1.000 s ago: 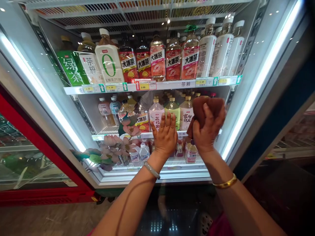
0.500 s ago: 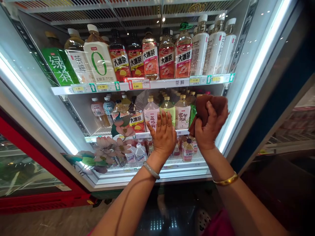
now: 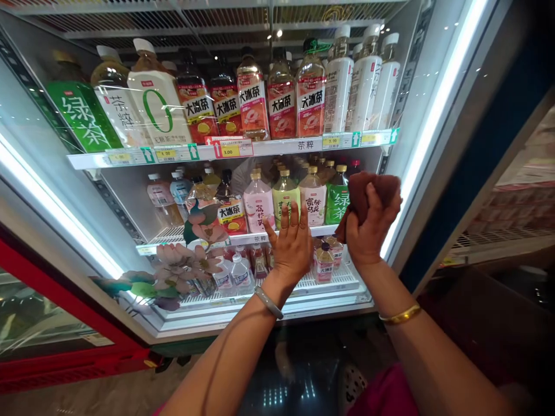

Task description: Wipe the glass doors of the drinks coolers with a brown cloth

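Observation:
My left hand (image 3: 291, 245), with a pale bangle at the wrist, is raised with its fingers spread over the glass front of a lit drinks cooler. It holds nothing and overlaps the pale green bottle (image 3: 286, 188) behind the glass. To its right, my right hand (image 3: 373, 222), with a gold bangle, grips a bunched brown cloth (image 3: 366, 190) near the right side of the glass. A green-labelled bottle (image 3: 336, 199) stands behind the glass just left of the cloth. Whether either palm touches the glass cannot be made out.
Flower decals (image 3: 186, 268) show at the glass's lower left. Several bottles stand on the upper shelf (image 3: 277, 148) and below it. A red-framed freezer (image 3: 65, 323) is at the left, a dark blue cooler edge (image 3: 472, 167) at the right. A shoe (image 3: 353, 384) is below.
The view has shifted slightly, so the cooler and bottles appear further left. Against the bottles, both hands sit further right, and the green-labelled bottle beside the cloth is more exposed.

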The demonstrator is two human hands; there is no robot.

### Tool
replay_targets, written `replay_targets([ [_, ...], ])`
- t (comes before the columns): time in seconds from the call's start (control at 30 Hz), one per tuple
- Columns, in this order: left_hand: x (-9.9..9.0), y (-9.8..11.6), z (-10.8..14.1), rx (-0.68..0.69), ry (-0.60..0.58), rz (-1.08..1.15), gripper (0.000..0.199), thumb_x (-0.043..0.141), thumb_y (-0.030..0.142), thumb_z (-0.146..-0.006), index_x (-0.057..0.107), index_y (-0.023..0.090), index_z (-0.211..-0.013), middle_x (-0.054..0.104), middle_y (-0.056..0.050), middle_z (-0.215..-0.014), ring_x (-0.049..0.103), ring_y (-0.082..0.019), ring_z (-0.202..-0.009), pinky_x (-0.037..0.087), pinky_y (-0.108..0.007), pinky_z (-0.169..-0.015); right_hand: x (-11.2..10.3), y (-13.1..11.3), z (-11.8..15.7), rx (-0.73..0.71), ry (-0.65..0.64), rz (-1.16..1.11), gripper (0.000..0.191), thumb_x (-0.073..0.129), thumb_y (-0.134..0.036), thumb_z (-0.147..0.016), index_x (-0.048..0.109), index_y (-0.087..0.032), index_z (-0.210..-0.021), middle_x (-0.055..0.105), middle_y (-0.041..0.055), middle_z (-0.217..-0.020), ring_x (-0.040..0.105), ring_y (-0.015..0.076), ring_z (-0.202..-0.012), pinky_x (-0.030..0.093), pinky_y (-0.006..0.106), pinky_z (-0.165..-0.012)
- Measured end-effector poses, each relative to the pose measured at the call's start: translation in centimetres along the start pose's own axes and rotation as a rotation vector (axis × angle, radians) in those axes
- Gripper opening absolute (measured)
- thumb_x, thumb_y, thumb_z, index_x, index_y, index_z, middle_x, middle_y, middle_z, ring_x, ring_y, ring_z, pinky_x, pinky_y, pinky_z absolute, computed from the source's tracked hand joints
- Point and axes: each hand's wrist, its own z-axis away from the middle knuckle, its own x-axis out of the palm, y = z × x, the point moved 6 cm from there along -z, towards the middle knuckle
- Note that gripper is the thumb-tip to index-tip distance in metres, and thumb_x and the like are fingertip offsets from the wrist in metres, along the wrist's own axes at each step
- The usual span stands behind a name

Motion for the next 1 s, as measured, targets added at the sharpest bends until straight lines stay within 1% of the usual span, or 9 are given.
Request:
replay_targets([
  [0.2, 0.5, 0.1, 0.1, -0.015, 0.022, 0.028, 0.075, 0.046, 0.025, -0.101, 0.010, 0.015, -0.166, 0.026, -0.016, -0.167, -0.001, -0.021, -0.161, -0.018, -0.058, -0.126, 1.5, -5.8, 3.1, -0.195, -0.175, -0.102, 0.063, 0.060, -0.019, -0.091, 0.045, -0.038, -0.149, 0.022, 0.0050, -0.168, 0.028, 0.0295, -0.156, 0.022, 0.063, -0.128],
  [0.3, 0.6, 0.1, 0.1, -0.046, -0.007, 0.032, 0.076, 0.047, 0.024, -0.100, 0.009, 0.016, -0.166, 0.022, -0.015, -0.168, 0.001, -0.023, -0.161, -0.018, -0.059, -0.126, 0.8, -3.5, 1.3, -0.219, -0.133, -0.086, 0.063, 0.059, -0.020, -0.088, 0.047, -0.037, -0.147, 0.027, 0.0046, -0.164, 0.035, 0.0298, -0.152, 0.023, 0.064, -0.127],
  [0.4, 0.6, 0.3, 0.1, -0.025, -0.023, 0.013, 0.080, 0.048, 0.024, -0.100, 0.003, 0.018, -0.166, 0.022, -0.013, -0.168, -0.001, -0.021, -0.161, -0.021, -0.058, -0.125, -0.3, 1.5, -0.4, -0.033, -0.051, -0.005, 0.071, 0.057, -0.021, -0.084, 0.040, -0.030, -0.153, 0.023, 0.0100, -0.165, 0.030, 0.0364, -0.153, 0.024, 0.068, -0.124],
  [0.47, 0.6, 0.6, 0.1, 0.006, -0.027, 0.016, 0.080, 0.047, 0.024, -0.100, 0.002, 0.018, -0.165, 0.026, -0.012, -0.167, -0.002, -0.020, -0.161, -0.024, -0.058, -0.123, -0.6, 3.0, 0.0, 0.056, -0.036, 0.026, 0.073, 0.057, -0.022, -0.084, 0.038, -0.027, -0.154, 0.020, 0.0123, -0.165, 0.025, 0.0399, -0.154, 0.023, 0.070, -0.123],
  [0.6, 0.8, 1.0, -0.1, -0.011, -0.042, 0.041, 0.079, 0.046, 0.023, -0.101, 0.001, 0.018, -0.165, 0.027, -0.013, -0.167, 0.001, -0.023, -0.161, -0.024, -0.063, -0.121, 0.1, -0.4, 2.9, -0.049, -0.143, 0.008, 0.070, 0.058, -0.020, -0.086, 0.039, -0.031, -0.153, 0.015, 0.0102, -0.168, 0.022, 0.0380, -0.156, 0.019, 0.071, -0.125],
  [0.73, 0.8, 1.7, -0.5, -0.033, -0.039, 0.049, 0.078, 0.044, 0.023, -0.101, -0.001, 0.016, -0.165, 0.022, -0.015, -0.168, 0.004, -0.024, -0.161, -0.025, -0.064, -0.119, 0.5, -3.2, 3.4, -0.235, -0.223, -0.072, 0.059, 0.058, -0.018, -0.089, 0.050, -0.038, -0.143, 0.025, 0.0044, -0.165, 0.032, 0.0298, -0.154, 0.023, 0.063, -0.128],
  [0.8, 0.9, 2.5, -0.6, -0.016, -0.053, 0.044, 0.077, 0.044, 0.023, -0.101, 0.001, 0.015, -0.165, 0.022, -0.014, -0.168, -0.001, -0.021, -0.161, -0.026, -0.063, -0.119, 0.2, -1.6, 2.1, -0.217, -0.233, -0.048, 0.058, 0.058, -0.019, -0.087, 0.051, -0.037, -0.142, 0.028, 0.0051, -0.162, 0.035, 0.0315, -0.152, 0.022, 0.066, -0.126],
  [0.9, 1.5, 4.1, -0.1, 0.064, -0.115, 0.053, 0.075, 0.045, 0.023, -0.100, 0.010, 0.015, -0.165, 0.023, -0.009, -0.169, -0.008, -0.018, -0.161, -0.023, -0.060, -0.123, -0.8, 2.7, 0.6, -0.047, -0.149, 0.008, 0.067, 0.057, -0.021, -0.084, 0.044, -0.032, -0.149, 0.026, 0.0102, -0.162, 0.033, 0.0370, -0.152, 0.023, 0.071, -0.123],
  [1.0, 2.5, 5.8, 1.1, 0.140, -0.149, 0.085, 0.070, 0.044, 0.023, -0.100, 0.018, 0.015, -0.164, 0.025, -0.007, -0.169, -0.008, -0.016, -0.161, -0.021, -0.058, -0.125, -1.5, 4.1, 1.5, 0.049, -0.061, 0.024, 0.070, 0.056, -0.022, -0.086, 0.038, -0.028, -0.153, 0.021, 0.0140, -0.164, 0.028, 0.0379, -0.154, 0.028, 0.070, -0.122],
])
